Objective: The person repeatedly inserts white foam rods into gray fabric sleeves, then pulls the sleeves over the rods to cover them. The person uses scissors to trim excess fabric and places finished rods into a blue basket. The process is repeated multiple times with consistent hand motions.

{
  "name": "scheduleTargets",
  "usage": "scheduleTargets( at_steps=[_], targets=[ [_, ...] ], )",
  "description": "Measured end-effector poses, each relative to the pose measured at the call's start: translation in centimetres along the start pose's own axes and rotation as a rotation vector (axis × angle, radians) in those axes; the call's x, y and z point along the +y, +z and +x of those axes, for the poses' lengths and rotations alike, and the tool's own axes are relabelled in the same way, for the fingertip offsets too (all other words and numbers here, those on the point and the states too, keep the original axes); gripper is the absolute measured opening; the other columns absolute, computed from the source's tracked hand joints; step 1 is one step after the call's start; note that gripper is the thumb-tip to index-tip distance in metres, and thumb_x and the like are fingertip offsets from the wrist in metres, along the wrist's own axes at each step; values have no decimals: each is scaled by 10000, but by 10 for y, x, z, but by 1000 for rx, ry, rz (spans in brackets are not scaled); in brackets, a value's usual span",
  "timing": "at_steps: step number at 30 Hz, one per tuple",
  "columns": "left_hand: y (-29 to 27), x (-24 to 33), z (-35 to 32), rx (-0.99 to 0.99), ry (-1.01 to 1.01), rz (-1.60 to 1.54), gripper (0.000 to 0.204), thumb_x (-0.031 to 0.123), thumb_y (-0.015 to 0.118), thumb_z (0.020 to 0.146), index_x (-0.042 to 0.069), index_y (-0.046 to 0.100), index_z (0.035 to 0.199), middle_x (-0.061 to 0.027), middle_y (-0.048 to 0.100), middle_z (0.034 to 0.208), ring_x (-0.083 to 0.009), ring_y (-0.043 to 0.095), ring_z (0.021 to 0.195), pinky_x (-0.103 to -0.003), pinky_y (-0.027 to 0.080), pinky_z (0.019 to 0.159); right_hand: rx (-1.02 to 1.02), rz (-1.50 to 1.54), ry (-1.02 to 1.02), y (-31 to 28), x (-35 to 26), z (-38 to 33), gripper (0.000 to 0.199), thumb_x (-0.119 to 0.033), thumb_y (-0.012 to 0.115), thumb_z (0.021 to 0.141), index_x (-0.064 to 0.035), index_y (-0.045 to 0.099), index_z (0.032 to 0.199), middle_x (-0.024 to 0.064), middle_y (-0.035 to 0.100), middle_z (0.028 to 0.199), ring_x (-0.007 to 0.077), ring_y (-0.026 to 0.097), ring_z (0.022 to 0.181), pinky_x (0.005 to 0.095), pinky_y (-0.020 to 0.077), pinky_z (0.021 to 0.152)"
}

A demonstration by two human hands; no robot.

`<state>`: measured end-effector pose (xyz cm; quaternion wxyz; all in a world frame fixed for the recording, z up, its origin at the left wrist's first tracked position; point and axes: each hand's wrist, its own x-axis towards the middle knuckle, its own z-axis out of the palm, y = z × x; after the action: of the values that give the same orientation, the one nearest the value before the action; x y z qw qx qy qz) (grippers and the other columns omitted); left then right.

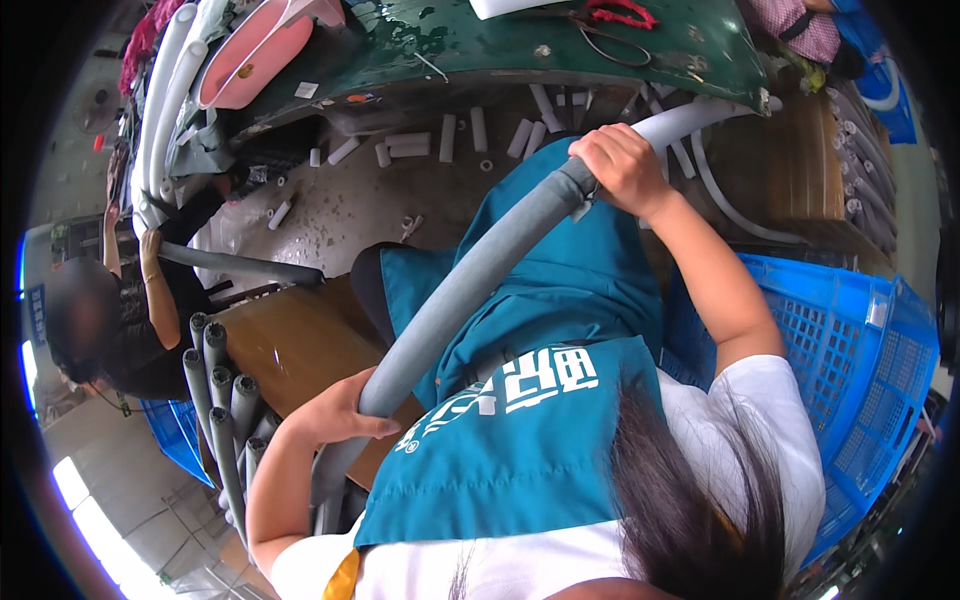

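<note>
Across my lap runs a long foam tube in a grey fabric sleeve (480, 270), slanting from lower left to upper right. Its bare white foam end (690, 118) sticks out past the sleeve toward the green table. My right hand (622, 168) is closed around the tube where the gathered sleeve edge meets the white foam. Farther down, my left hand (345, 408) grips the sleeved part, thumb on top and the other fingers hidden behind it. The tube's lower end passes behind my left forearm.
A green table (450, 75) with scissors (615, 30) and a pink basin (255, 60) stands ahead. White foam pieces (447, 138) litter the floor. Grey tubes (220, 400) stand at left near a co-worker (130, 310) handling another tube. A blue crate (830, 350) is at right.
</note>
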<state>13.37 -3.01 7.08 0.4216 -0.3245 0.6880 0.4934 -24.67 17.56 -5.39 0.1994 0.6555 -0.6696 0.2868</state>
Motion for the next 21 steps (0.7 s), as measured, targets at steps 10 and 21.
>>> scheduleTargets(
  at_steps=[10, 21],
  targets=[
    [4, 85, 70, -194, 107, -375, 511, 241, 747, 759, -16, 543, 1151, -93, 603, 937, -153, 609, 820, -282, 508, 752, -9, 142, -105, 15, -131, 44, 147, -131, 634, 762, -120, 653, 908, 39, 616, 807, 213, 639, 757, 402, 515, 779],
    [9, 76, 49, -36, 262, -280, 640, 356, 741, 805, -12, 478, 1257, -128, 569, 989, -194, 592, 891, -301, 476, 825, 88, 142, -62, 19, -75, 27, 323, -85, 699, 792, -84, 595, 1098, 83, 654, 940, 238, 654, 861, 450, 499, 867]
  ],
)
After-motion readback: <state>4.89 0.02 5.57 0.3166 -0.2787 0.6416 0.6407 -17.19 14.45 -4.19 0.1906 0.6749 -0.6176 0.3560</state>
